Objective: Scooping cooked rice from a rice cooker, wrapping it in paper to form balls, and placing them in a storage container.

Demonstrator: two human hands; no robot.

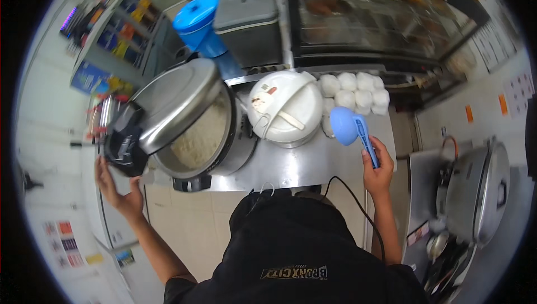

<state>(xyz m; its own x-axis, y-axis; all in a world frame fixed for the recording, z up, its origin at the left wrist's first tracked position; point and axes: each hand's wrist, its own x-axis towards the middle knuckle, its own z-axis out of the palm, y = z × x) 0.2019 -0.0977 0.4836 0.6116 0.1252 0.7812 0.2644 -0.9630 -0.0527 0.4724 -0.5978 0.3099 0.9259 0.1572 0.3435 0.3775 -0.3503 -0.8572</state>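
Observation:
My right hand (379, 167) grips the handle of a blue plastic rice scoop (345, 127), held up near white wrapped rice portions (363, 96) stacked at the right of the steel table. At the left, my left hand (121, 190) touches the black hinge part of a large rice cooker's lid (184, 102); whether its fingers hold it cannot be told. The lid is raised and tilted over the pot, where white rice (201, 136) shows. Between cooker and portions stands a round white lidded container (285, 106), with a pale flat utensil (290, 120) on its lid.
A steel worktable (285, 169) spans the front. Behind it are a blue lidded bucket (197, 16), a grey lidded bin (249, 14) and a glass display case (373, 14). At the right, another counter bears a large metal cooker (472, 195), a phone (418, 232) and a ladle (437, 245).

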